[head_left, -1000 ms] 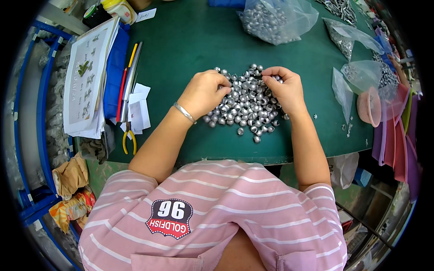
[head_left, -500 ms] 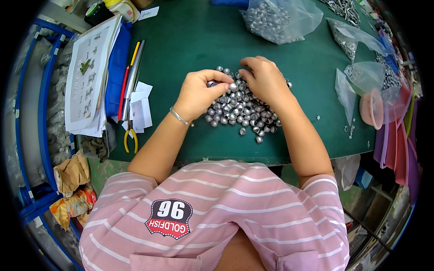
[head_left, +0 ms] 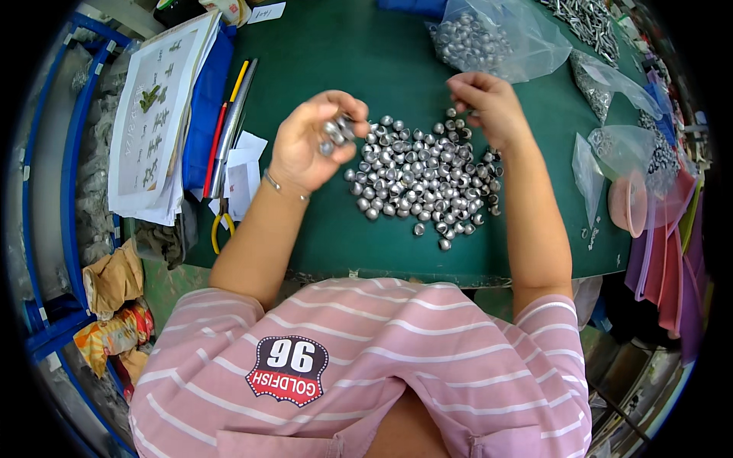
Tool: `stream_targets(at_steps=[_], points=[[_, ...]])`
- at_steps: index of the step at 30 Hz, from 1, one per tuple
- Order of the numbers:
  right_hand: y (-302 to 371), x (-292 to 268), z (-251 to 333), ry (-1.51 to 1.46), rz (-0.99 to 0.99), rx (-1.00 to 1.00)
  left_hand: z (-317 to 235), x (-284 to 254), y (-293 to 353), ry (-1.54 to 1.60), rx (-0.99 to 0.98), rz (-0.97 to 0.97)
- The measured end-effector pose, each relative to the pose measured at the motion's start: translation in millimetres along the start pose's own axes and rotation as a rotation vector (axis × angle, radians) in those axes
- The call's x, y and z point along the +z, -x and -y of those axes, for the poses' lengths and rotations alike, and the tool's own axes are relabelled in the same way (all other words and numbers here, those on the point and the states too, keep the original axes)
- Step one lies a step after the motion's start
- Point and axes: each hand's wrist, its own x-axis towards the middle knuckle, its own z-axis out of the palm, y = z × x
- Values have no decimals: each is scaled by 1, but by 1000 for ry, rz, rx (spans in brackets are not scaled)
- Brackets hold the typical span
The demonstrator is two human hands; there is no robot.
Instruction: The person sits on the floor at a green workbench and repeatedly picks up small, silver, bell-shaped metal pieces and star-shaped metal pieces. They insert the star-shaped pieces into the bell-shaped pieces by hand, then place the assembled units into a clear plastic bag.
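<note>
A loose heap of small round silver metal beads (head_left: 416,174), many with a hollow opening, is spread over the green table. My left hand (head_left: 309,141) is raised at the heap's left edge, palm turned up. Its fingers curl round several metal beads (head_left: 336,131) that show in the palm. At the far right edge of the heap is my right hand (head_left: 491,109), its fingers bent together just above a few beads. Whatever lies between those fingertips, if anything, I cannot make out.
Clear bags of beads (head_left: 475,42) and small metal parts (head_left: 592,84) lie at the back right. A pink bowl (head_left: 628,202) stands at the right edge. On the left are printed sheets (head_left: 156,107), a blue bin (head_left: 205,114), pencils (head_left: 217,141) and yellow-handled pliers (head_left: 221,229).
My left hand has lifted away leftward from the heap and turned up, showing beads in it. My right hand has moved right and away from me, uncovering more of the heap.
</note>
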Motion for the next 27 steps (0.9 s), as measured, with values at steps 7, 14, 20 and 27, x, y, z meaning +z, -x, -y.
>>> stream_targets(at_steps=[7, 14, 20, 27], points=[[-7, -9, -2, 685, -69, -134, 6, 6, -41, -1557, 159, -167], [-2, -1, -4, 916, -37, -59, 20, 8, -66, -1970, 40, -5], [7, -20, -23, -63, 54, -76, 12, 11, -48, -936, -87, -74], [29, -28, -40, -1227, 555, -106, 23, 9, -29, -70, -257, 23]])
